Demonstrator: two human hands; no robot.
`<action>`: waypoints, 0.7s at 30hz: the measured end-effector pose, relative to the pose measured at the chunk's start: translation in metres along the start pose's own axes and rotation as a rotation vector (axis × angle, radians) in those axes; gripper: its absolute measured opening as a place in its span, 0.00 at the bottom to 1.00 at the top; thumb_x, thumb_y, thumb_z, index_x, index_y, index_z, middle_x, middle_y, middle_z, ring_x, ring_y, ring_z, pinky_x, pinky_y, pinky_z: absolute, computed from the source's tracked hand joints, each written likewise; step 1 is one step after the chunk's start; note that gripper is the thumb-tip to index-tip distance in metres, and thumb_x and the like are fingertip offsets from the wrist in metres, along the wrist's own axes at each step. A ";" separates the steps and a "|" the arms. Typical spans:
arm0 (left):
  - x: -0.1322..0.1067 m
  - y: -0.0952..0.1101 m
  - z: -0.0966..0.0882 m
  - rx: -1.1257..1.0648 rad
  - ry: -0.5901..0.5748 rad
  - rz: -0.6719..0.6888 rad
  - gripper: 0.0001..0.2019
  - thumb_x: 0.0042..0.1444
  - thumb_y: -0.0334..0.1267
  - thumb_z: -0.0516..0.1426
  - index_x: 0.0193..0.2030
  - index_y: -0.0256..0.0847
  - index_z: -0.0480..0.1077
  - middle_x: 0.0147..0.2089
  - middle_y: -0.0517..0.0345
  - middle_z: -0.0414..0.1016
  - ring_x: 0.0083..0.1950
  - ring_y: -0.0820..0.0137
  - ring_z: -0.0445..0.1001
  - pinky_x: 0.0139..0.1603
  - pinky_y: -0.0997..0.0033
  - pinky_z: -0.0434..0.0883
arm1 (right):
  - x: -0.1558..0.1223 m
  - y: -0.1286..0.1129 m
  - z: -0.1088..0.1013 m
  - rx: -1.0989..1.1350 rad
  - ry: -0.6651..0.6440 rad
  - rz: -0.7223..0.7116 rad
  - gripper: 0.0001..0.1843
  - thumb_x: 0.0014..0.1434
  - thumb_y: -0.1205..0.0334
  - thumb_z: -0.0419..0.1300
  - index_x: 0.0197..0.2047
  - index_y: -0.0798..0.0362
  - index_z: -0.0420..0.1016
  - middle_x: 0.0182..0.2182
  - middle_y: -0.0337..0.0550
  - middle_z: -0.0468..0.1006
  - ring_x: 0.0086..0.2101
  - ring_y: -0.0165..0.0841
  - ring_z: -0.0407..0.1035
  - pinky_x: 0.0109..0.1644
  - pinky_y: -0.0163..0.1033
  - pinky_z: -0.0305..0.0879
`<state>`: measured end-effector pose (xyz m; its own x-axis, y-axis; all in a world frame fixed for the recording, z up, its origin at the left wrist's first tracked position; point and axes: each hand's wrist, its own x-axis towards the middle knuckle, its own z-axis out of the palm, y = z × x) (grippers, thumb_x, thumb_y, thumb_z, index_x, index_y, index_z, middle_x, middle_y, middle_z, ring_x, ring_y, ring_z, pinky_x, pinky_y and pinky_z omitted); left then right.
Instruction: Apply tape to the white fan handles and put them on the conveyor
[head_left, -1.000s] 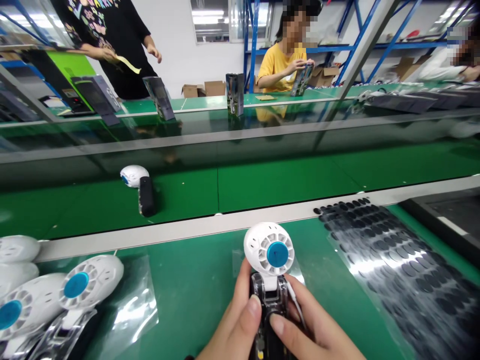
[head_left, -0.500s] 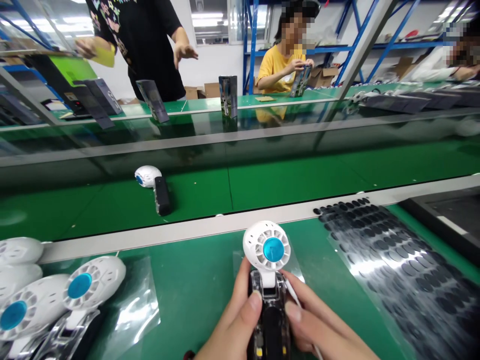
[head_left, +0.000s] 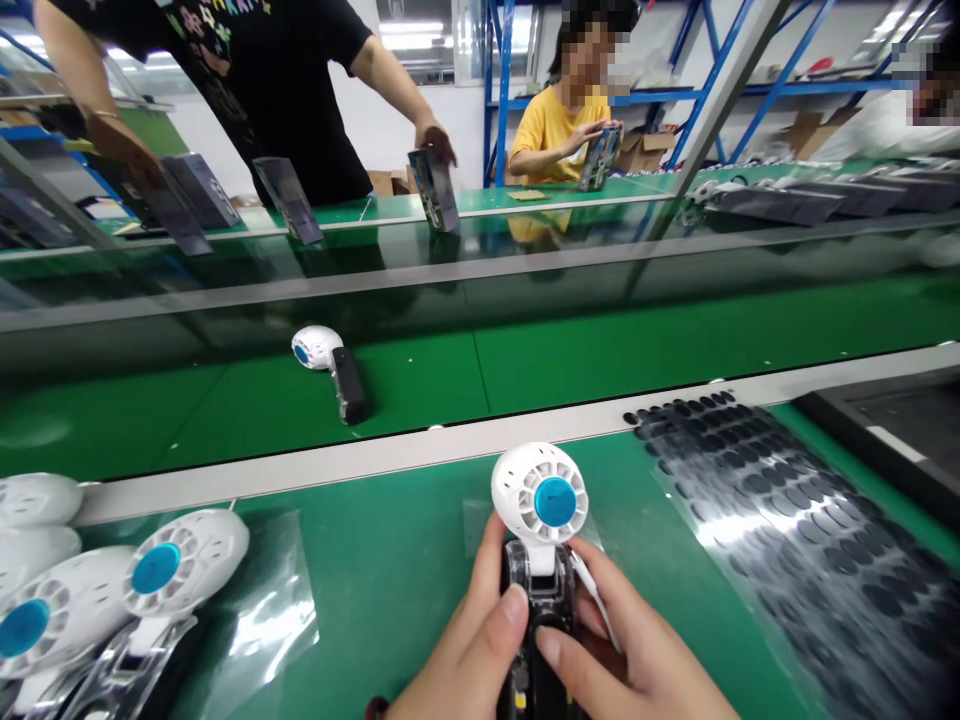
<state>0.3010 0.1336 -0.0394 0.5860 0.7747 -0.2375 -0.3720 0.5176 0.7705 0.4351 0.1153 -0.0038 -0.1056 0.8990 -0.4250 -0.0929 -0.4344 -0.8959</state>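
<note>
I have both hands clamped on one handheld fan, held upright just above the near edge of the green bench. My left hand wraps the dark handle from the left, thumb pressed against its front; my right hand closes on it from the right, thumb on the clear casing just under the white head, with a thin white strip pinched along the fingers. The fan's white head with its blue hub points away from me.

As I judge it, the work is at the handle's front, so I would keep the left grip firm and still, and let only the right thumb press, square to the casing, so the head does not twist on its neck. The strip should stay flat and clear of the vents.

To my left lie more fans on clear plastic wrap; to my right a sheet of dark oval pads. Another fan lies on the conveyor belt beyond. Across it, a person in a black shirt handles a dark box, and a person in a yellow shirt holds another.
</note>
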 end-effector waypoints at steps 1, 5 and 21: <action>0.000 -0.001 -0.001 0.035 0.011 0.009 0.36 0.52 0.54 0.50 0.64 0.47 0.39 0.55 0.48 0.66 0.57 0.54 0.61 0.59 0.49 0.48 | 0.000 0.000 0.000 -0.011 0.002 0.004 0.31 0.48 0.60 0.59 0.54 0.56 0.54 0.42 0.49 0.75 0.48 0.39 0.66 0.49 0.39 0.64; -0.002 -0.003 -0.001 0.094 0.038 0.048 0.34 0.53 0.52 0.50 0.64 0.46 0.41 0.57 0.49 0.65 0.58 0.55 0.60 0.61 0.52 0.45 | 0.001 0.002 0.001 -0.017 0.023 0.010 0.31 0.48 0.57 0.60 0.53 0.56 0.54 0.42 0.50 0.75 0.48 0.39 0.66 0.49 0.40 0.64; 0.008 0.023 -0.001 -0.300 0.028 -0.259 0.33 0.55 0.59 0.34 0.36 0.33 0.67 0.22 0.53 0.74 0.22 0.71 0.74 0.22 0.78 0.63 | 0.003 -0.008 -0.028 -0.703 -0.010 -0.346 0.12 0.58 0.64 0.50 0.44 0.44 0.68 0.34 0.37 0.77 0.35 0.35 0.72 0.35 0.35 0.69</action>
<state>0.2963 0.1528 -0.0241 0.6698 0.6118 -0.4207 -0.4102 0.7772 0.4771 0.4632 0.1235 -0.0014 -0.1941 0.9750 -0.1086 0.5264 0.0101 -0.8502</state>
